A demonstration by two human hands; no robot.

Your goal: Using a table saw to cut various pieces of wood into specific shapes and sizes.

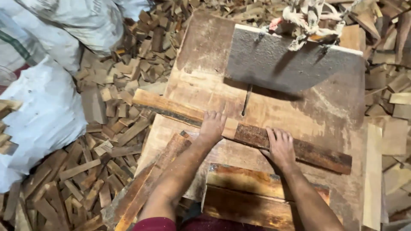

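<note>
Wooden plank [239, 130], long and dark with bark on one edge, lies across the surface [205, 81] just in front of the thin saw blade [247, 99], which comes down from under the grey guard plate [291, 64].

From the head view, your left hand [212, 127] lies flat and open on the plank just left of the blade, pressing, not gripping. Your right hand [280, 147] also rests open on the plank, to the right of the blade and a bit nearer to you. To do this well, I think you should keep the fingers to the sides of the blade line and push evenly.

More planks [252, 196] lie on the surface, on your side of the blade. Left of the blade, small wood offcuts [107, 141] cover the floor, with white sacks [47, 115] beyond them.
</note>
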